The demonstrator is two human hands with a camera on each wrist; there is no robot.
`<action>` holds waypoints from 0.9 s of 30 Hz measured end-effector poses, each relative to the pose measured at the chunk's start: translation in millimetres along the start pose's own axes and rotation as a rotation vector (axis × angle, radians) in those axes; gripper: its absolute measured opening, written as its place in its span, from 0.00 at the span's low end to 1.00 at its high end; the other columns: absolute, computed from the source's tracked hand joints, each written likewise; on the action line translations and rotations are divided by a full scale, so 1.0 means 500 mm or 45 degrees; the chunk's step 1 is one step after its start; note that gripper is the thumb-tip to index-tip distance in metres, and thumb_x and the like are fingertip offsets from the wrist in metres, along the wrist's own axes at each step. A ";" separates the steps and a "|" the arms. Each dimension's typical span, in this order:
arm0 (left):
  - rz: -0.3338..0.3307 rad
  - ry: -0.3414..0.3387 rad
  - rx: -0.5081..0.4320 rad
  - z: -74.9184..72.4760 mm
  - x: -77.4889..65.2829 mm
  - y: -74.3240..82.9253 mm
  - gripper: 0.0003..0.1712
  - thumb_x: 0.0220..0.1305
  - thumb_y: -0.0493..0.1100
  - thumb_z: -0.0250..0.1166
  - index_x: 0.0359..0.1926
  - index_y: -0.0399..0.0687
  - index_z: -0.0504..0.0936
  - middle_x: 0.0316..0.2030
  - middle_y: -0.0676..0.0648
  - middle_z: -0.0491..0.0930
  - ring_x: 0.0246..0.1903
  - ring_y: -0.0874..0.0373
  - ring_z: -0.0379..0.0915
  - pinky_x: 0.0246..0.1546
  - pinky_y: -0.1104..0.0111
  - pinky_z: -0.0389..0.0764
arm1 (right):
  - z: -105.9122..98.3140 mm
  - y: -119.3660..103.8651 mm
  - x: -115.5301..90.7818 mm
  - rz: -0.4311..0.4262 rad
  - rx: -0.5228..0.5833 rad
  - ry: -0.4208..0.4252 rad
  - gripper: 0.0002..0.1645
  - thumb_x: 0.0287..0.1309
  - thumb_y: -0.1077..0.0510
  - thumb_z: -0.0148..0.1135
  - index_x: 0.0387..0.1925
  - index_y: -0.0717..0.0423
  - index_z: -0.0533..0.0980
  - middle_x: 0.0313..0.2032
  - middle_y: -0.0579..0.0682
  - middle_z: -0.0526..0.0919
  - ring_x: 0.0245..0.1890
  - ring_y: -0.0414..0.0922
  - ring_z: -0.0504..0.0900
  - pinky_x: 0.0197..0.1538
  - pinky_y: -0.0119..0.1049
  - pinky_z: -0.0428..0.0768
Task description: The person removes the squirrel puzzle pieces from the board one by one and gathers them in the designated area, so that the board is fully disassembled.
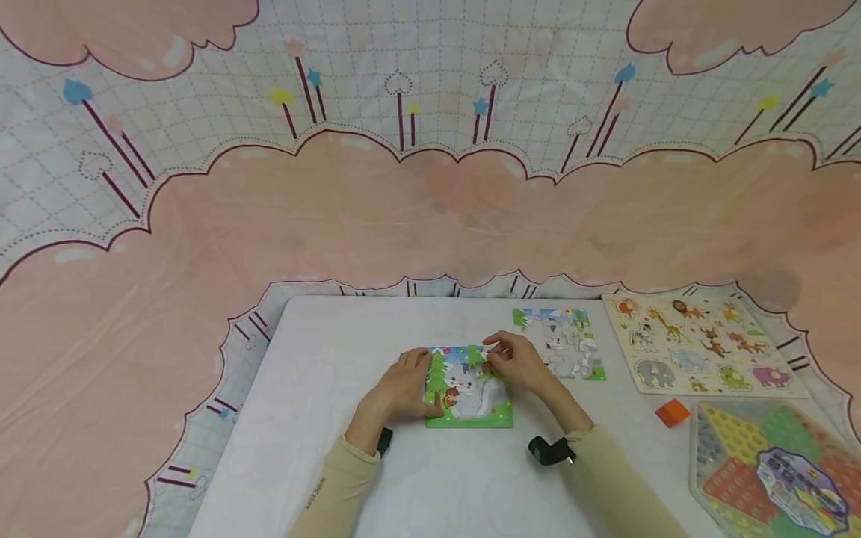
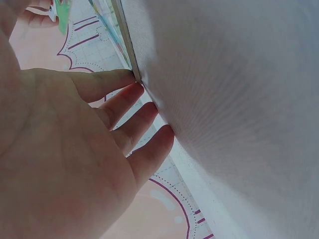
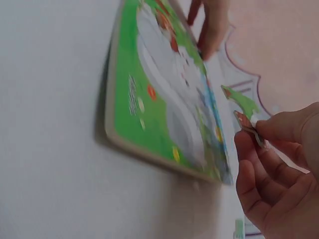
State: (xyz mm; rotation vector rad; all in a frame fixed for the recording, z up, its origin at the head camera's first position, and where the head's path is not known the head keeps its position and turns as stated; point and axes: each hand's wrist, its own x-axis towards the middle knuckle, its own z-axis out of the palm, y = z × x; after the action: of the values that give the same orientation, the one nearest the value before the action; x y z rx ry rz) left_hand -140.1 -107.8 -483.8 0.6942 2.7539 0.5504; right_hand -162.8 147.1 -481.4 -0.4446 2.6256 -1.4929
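Note:
A puzzle board (image 1: 480, 411) with a white squirrel on green grass lies flat on the white table. My left hand (image 1: 403, 385) rests along its left side, thumb at the lower left corner. In the left wrist view its fingers (image 2: 134, 119) are spread, the tips against the table and the board's edge. Above the board's upper right part, my right hand (image 1: 518, 362) pinches a puzzle piece (image 3: 245, 103) between thumb and fingers. That piece is green with a brown part, and the right wrist view shows it raised off the board.
Loose squirrel puzzle pieces (image 1: 572, 344) lie spread behind the right hand. Farther right is a wooden animal board (image 1: 713, 347), with an orange block (image 1: 672, 412) in front of it. A clear case of coloured pieces (image 1: 740, 448) sits at the near right.

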 end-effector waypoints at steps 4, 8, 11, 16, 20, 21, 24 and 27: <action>-0.011 -0.011 -0.003 0.000 0.000 0.001 0.60 0.47 0.59 0.77 0.71 0.31 0.59 0.70 0.36 0.57 0.69 0.41 0.53 0.67 0.50 0.62 | -0.037 0.021 0.000 0.016 0.000 0.081 0.14 0.60 0.70 0.60 0.48 0.70 0.77 0.31 0.58 0.83 0.27 0.48 0.81 0.28 0.30 0.76; -0.023 -0.019 0.007 0.000 0.003 0.001 0.60 0.47 0.59 0.77 0.71 0.31 0.59 0.70 0.36 0.57 0.70 0.41 0.52 0.68 0.51 0.61 | -0.069 0.045 -0.001 0.050 -0.014 0.157 0.15 0.61 0.70 0.58 0.50 0.72 0.77 0.32 0.62 0.83 0.29 0.53 0.82 0.27 0.29 0.76; -0.030 -0.026 0.011 -0.001 0.003 0.001 0.60 0.48 0.60 0.76 0.72 0.32 0.59 0.70 0.36 0.57 0.70 0.42 0.52 0.68 0.51 0.61 | -0.087 0.062 -0.002 0.096 -0.069 0.191 0.16 0.62 0.69 0.57 0.51 0.71 0.77 0.33 0.62 0.83 0.30 0.52 0.82 0.26 0.30 0.76; -0.024 -0.024 0.005 -0.002 0.001 0.002 0.60 0.48 0.60 0.76 0.71 0.31 0.59 0.70 0.36 0.57 0.70 0.41 0.52 0.68 0.51 0.61 | -0.104 0.083 -0.004 0.136 -0.145 0.210 0.17 0.63 0.68 0.56 0.52 0.71 0.77 0.35 0.62 0.82 0.33 0.53 0.82 0.28 0.34 0.77; -0.019 -0.020 0.001 -0.004 0.000 0.003 0.59 0.48 0.60 0.76 0.71 0.32 0.60 0.70 0.36 0.57 0.70 0.41 0.52 0.68 0.51 0.62 | -0.109 0.095 -0.003 0.150 -0.178 0.223 0.17 0.63 0.68 0.57 0.52 0.71 0.77 0.36 0.63 0.81 0.36 0.56 0.82 0.30 0.36 0.79; -0.019 -0.019 0.001 -0.004 0.000 0.002 0.59 0.48 0.60 0.76 0.71 0.32 0.60 0.70 0.36 0.57 0.70 0.41 0.53 0.68 0.51 0.62 | -0.109 0.097 -0.002 0.156 -0.185 0.228 0.18 0.62 0.68 0.58 0.52 0.72 0.77 0.37 0.64 0.81 0.37 0.56 0.82 0.32 0.37 0.79; -0.020 -0.021 0.001 -0.004 0.001 0.002 0.59 0.48 0.60 0.76 0.71 0.32 0.60 0.70 0.36 0.57 0.70 0.41 0.52 0.68 0.51 0.62 | -0.109 0.099 0.000 0.200 -0.185 0.235 0.21 0.60 0.66 0.63 0.54 0.72 0.76 0.40 0.65 0.79 0.39 0.57 0.80 0.36 0.41 0.79; -0.017 -0.023 0.002 -0.006 0.001 0.002 0.59 0.48 0.60 0.76 0.71 0.32 0.59 0.70 0.36 0.57 0.70 0.41 0.53 0.67 0.51 0.62 | -0.108 0.098 0.002 0.236 -0.198 0.234 0.26 0.56 0.66 0.68 0.56 0.72 0.74 0.45 0.68 0.78 0.42 0.58 0.79 0.42 0.46 0.79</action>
State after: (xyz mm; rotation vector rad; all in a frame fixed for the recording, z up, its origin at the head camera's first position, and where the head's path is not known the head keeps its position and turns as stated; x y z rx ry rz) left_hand -140.8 -107.5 -480.9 0.6774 2.7407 0.5363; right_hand -185.5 215.1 -494.9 -0.0732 2.8439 -1.3379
